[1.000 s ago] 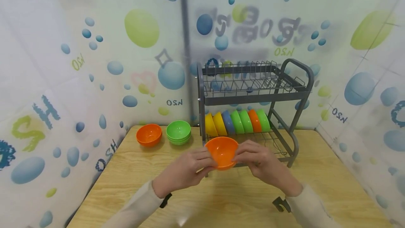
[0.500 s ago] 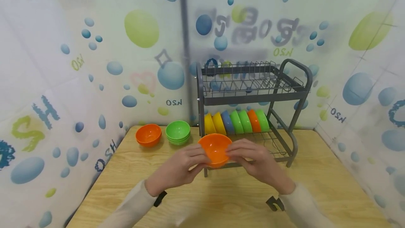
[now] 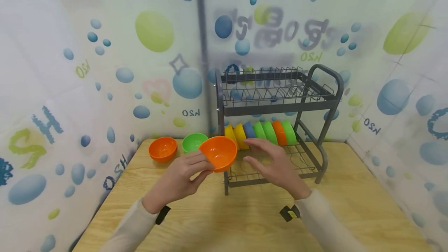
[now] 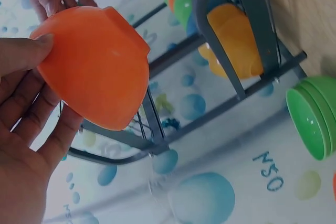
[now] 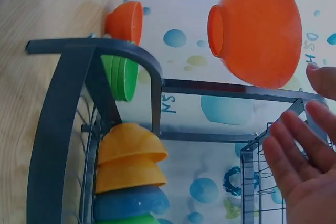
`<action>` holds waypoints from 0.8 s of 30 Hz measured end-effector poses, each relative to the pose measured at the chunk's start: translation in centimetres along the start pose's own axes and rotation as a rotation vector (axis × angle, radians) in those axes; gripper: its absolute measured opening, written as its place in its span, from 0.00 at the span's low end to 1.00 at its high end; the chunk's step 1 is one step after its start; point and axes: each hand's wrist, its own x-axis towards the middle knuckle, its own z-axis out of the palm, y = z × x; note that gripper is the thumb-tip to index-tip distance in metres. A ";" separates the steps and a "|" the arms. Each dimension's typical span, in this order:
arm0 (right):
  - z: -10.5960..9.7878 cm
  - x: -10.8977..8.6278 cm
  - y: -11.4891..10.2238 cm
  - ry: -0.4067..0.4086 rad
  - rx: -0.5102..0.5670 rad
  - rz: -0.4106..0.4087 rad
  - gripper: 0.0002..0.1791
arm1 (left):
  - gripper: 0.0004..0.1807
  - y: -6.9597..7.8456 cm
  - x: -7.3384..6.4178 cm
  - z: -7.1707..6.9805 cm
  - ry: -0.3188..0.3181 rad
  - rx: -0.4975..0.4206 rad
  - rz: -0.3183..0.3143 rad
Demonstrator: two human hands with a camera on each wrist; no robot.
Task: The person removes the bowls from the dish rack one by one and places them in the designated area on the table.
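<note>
My left hand [image 3: 183, 174] pinches an orange bowl [image 3: 220, 154] by its left side, thumb and fingers at the rim. The bowl is tilted, its inside toward the head camera. In the left wrist view the bowl's rounded underside [image 4: 100, 66] shows, with the thumb on it. My right hand [image 3: 273, 164] is apart from the bowl, to its right, fingers spread and holding nothing. In the right wrist view a gap shows between the right fingers [image 5: 299, 145] and the bowl. Behind the hands, a row of yellow, blue, green and orange bowls [image 3: 268, 132] leans in the rack's lower tier.
A grey two-tier dish rack [image 3: 276, 108] stands at the back right of the wooden table [image 3: 245, 221]. Another orange bowl [image 3: 163, 149] and a green bowl stack [image 3: 191, 143] sit at the back left. Patterned curtains [image 3: 105, 49] surround the table.
Both hands held the orange bowl earlier; the right hand has let go and opened its fingers. The left hand has carried the bowl left and slightly up, overlapping the green stack in the head view.
</note>
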 end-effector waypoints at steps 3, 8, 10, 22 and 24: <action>0.4 0.8 0.2 -0.016 0.084 0.139 0.29 | 0.07 -0.5 -0.5 -0.7 0.017 0.014 -0.038; 1.2 2.0 0.6 -0.032 0.288 0.316 0.29 | 0.14 -1.9 -1.2 -1.7 0.039 0.048 -0.088; 1.7 2.4 1.0 -0.027 0.343 0.327 0.29 | 0.11 -2.5 -1.4 -2.0 0.050 0.069 -0.095; 4.3 4.9 1.5 -0.005 0.476 0.449 0.28 | 0.12 -7.9 -3.0 -1.5 0.131 0.214 -0.161; 4.7 5.3 1.5 0.005 0.478 0.460 0.28 | 0.11 -8.9 -3.5 -1.3 0.130 0.222 -0.197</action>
